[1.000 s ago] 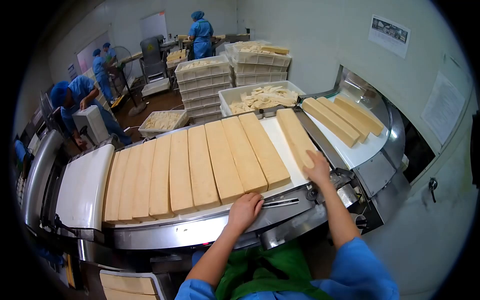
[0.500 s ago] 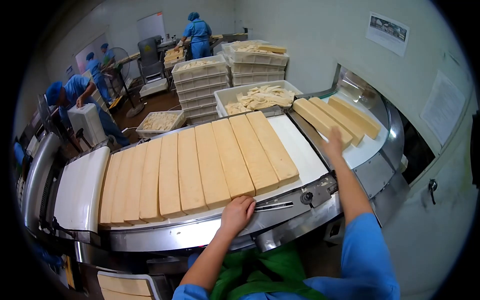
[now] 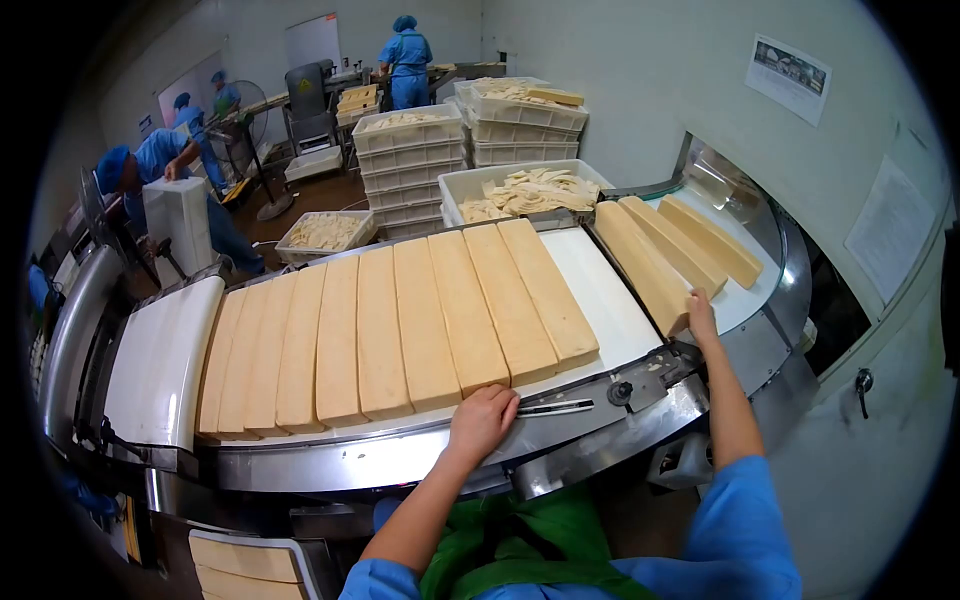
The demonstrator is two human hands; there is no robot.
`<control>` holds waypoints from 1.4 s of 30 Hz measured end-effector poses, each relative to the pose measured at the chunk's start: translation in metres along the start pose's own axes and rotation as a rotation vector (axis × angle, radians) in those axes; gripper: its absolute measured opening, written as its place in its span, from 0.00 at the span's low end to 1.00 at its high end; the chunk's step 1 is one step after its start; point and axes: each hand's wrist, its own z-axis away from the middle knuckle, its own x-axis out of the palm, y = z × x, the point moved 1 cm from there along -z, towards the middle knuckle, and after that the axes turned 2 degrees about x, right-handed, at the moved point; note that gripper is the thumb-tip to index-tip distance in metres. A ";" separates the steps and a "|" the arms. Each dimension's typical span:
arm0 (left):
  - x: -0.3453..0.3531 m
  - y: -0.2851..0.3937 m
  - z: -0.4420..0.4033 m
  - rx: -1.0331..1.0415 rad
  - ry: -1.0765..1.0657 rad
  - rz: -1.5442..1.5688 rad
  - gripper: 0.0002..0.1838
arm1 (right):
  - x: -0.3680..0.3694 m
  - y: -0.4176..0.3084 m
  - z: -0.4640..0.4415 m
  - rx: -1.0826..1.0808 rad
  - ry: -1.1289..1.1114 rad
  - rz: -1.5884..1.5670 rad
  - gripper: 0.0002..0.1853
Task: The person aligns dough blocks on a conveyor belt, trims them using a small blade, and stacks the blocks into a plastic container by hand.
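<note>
Several long, pale yellow loaves (image 3: 430,320) lie side by side across the white conveyor belt (image 3: 590,285). At the near end of one loaf (image 3: 640,265), on the right-hand section, my right hand (image 3: 702,315) is closed with its fingers on the end face. Two more loaves (image 3: 680,245) (image 3: 715,240) lie just beyond it. My left hand (image 3: 483,422) is curled on the near metal rail, against the ends of the row. A slim metal tool (image 3: 556,408) sticks out from its thumb side; the hand hides the tool's other end.
White crates (image 3: 405,160) are stacked behind the belt; a nearer crate (image 3: 450,200) holds pale strips. A black knob (image 3: 620,393) sits on the rail. A tray (image 3: 310,570) with more loaves is at lower left. Co-workers in blue (image 3: 160,165) (image 3: 408,60) stand farther back.
My right hand has closed on the near end of the leftmost loaf on the right section. That loaf has come towards me. My left hand stays at the rail.
</note>
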 end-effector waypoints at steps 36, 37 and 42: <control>0.015 -0.020 0.011 0.015 0.140 0.144 0.11 | 0.048 0.007 -0.057 0.182 -0.542 -0.363 0.37; 0.015 -0.021 0.010 0.051 0.150 0.166 0.12 | 0.015 -0.053 -0.041 0.314 -0.623 -0.322 0.33; 0.013 -0.010 0.009 -0.084 0.284 0.395 0.10 | -0.040 -0.179 0.061 0.149 -0.417 -0.854 0.31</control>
